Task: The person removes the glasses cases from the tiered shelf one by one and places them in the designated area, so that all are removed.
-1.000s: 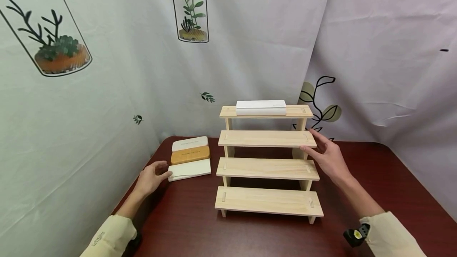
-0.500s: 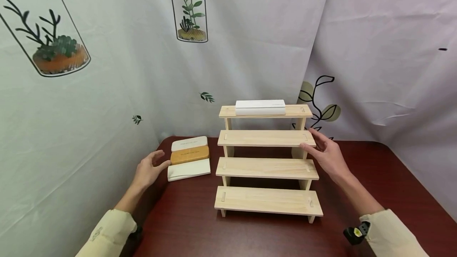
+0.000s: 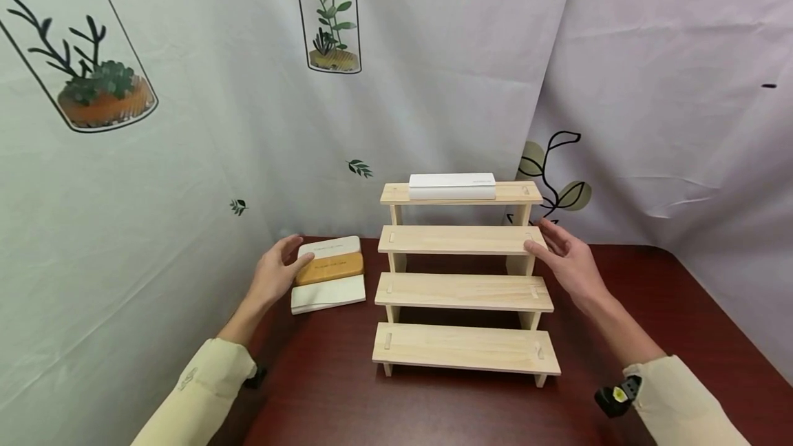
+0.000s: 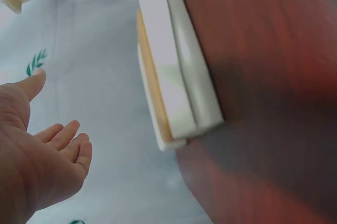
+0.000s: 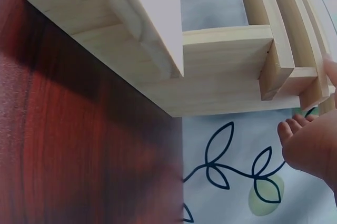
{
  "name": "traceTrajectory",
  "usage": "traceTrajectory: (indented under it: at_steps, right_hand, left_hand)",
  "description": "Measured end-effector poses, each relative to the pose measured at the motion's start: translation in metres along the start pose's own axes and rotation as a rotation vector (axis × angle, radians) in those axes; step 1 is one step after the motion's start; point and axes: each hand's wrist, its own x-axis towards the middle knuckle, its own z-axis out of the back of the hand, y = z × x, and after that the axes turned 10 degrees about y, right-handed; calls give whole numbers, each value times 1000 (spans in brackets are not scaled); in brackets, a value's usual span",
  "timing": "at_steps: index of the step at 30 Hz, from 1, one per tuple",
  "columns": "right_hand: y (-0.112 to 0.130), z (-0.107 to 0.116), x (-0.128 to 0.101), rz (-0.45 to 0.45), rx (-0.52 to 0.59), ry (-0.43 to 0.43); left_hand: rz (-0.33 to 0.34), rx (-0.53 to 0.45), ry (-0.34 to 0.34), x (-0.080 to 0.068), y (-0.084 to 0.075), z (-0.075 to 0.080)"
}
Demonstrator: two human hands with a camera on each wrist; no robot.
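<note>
Head view: the left hand (image 3: 277, 276) lies with fingers spread and relaxed against the left end of the orange case (image 3: 329, 269), holding nothing I can make out. That case is the middle one of three in a row at about 9 o'clock from the wooden stepped rack (image 3: 463, 291) — a white case (image 3: 330, 248) behind it, a flat white box (image 3: 328, 294) in front, all on the dark red table (image 3: 681, 336). The right hand (image 3: 570, 263) is open at 3 o'clock of the rack, fingertips touching the right end of the second shelf from the top. Another white box (image 3: 452, 186) rests on the top shelf. A plant-printed cloth (image 3: 186, 122) hangs behind.

Left wrist view: the hand (image 4: 39, 155) shows its palm, fingers straight and loosely apart, at 8 o'clock of the stacked-looking cases (image 4: 174, 71); a clear gap lies between them here, so whether it touches the orange one cannot be told

Right wrist view: only fingertips (image 5: 295, 126) show at 4 o'clock — just beside the rack's side panel (image 5: 221, 71), uncurled
</note>
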Motion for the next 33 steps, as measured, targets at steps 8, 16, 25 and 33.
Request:
traceTrajectory:
  at_steps: [8, 16, 25, 33]
  right_hand:
    - [0, 2, 4, 17, 45, 5]
    - [1, -2, 12, 34, 24, -9]
    - [4, -4, 21, 29, 12, -28]
    - [11, -6, 30, 31, 43, -43]
  left_hand:
    - [-69, -62, 15, 13, -31, -12]
    - [-134, -124, 28, 26, -59, -24]
    - [-201, -146, 21, 42, -91, -37]
    - [-233, -166, 48, 52, -114, -48]
